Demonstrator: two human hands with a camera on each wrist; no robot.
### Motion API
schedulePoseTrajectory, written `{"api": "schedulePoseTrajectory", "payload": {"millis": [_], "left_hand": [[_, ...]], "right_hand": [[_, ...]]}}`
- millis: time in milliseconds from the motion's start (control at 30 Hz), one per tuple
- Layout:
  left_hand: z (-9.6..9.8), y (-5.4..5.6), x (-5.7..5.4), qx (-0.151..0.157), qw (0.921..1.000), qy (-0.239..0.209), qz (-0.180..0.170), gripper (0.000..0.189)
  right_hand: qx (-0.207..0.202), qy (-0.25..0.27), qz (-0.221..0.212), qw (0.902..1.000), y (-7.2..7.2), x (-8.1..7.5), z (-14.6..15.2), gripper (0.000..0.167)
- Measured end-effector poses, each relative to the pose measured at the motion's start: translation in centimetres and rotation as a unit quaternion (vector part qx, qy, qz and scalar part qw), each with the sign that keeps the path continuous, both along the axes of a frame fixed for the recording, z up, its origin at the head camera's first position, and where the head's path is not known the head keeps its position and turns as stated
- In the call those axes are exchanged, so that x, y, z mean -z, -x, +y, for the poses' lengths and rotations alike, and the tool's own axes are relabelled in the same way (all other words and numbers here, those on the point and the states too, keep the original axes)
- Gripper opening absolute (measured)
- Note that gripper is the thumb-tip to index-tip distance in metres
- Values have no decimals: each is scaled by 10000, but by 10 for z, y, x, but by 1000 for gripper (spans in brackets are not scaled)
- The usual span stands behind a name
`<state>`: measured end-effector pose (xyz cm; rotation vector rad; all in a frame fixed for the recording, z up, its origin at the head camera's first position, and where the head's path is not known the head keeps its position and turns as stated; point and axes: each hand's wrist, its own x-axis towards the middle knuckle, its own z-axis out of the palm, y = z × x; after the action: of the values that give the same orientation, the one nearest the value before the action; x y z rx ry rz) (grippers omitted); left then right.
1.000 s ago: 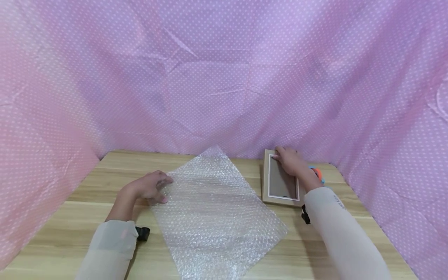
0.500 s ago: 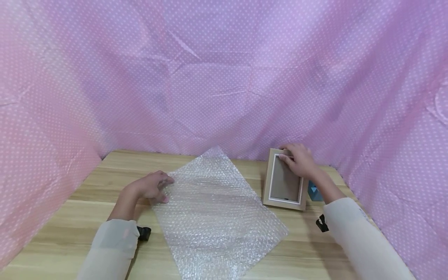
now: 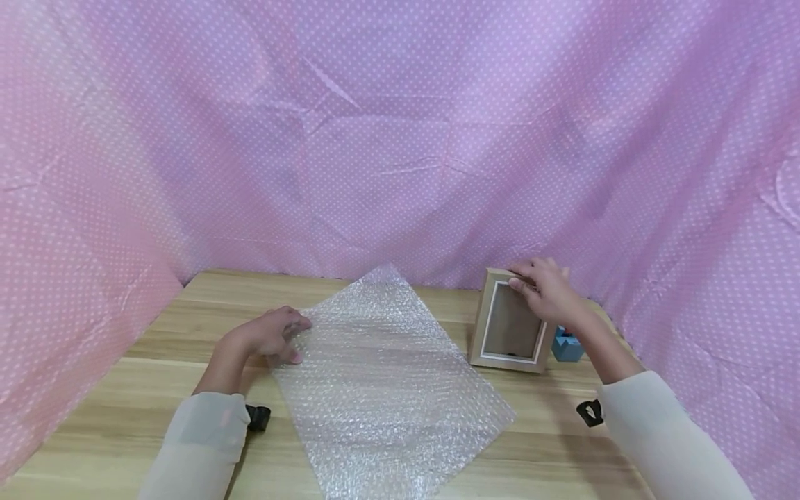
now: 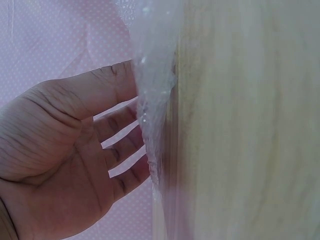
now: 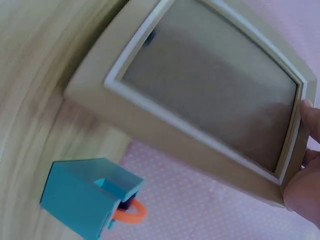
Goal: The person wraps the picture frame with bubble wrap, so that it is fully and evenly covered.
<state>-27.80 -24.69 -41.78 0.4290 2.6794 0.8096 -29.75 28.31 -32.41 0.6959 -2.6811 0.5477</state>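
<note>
A sheet of bubble wrap (image 3: 387,375) lies spread on the wooden table. At its left edge rests my left hand (image 3: 265,335), thumb and fingers extended and touching it; the left wrist view shows the fingertips partly hidden behind the wrap's edge (image 4: 152,65). My right hand (image 3: 550,292) holds a light wooden picture frame (image 3: 512,326) by its top edge, thumb on the front and fingers behind. The frame stands tilted up just right of the wrap. In the right wrist view its white inner border surrounds a grey-brown panel (image 5: 210,80).
Behind and right of the picture frame sits a blue tape dispenser (image 3: 567,347) with an orange ring (image 5: 131,212). Pink dotted cloth (image 3: 400,153) hangs round the back and sides of the table (image 3: 125,417).
My right hand has shifted right and tipped the picture frame more upright, bringing the blue tape dispenser's body into view. My left hand and the bubble wrap have stayed in place.
</note>
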Motion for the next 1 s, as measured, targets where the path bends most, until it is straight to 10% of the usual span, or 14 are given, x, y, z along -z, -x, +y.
{"api": "schedulePoseTrajectory", "payload": {"millis": [567, 1000], "left_hand": [[1, 0, -1, 16, 10000, -27, 74, 69], [2, 1, -1, 74, 9998, 24, 181, 69]], "right_hand": [[-363, 74, -108, 9993, -20, -38, -56, 27], [-996, -87, -905, 9909, -15, -26, -140, 28]]}}
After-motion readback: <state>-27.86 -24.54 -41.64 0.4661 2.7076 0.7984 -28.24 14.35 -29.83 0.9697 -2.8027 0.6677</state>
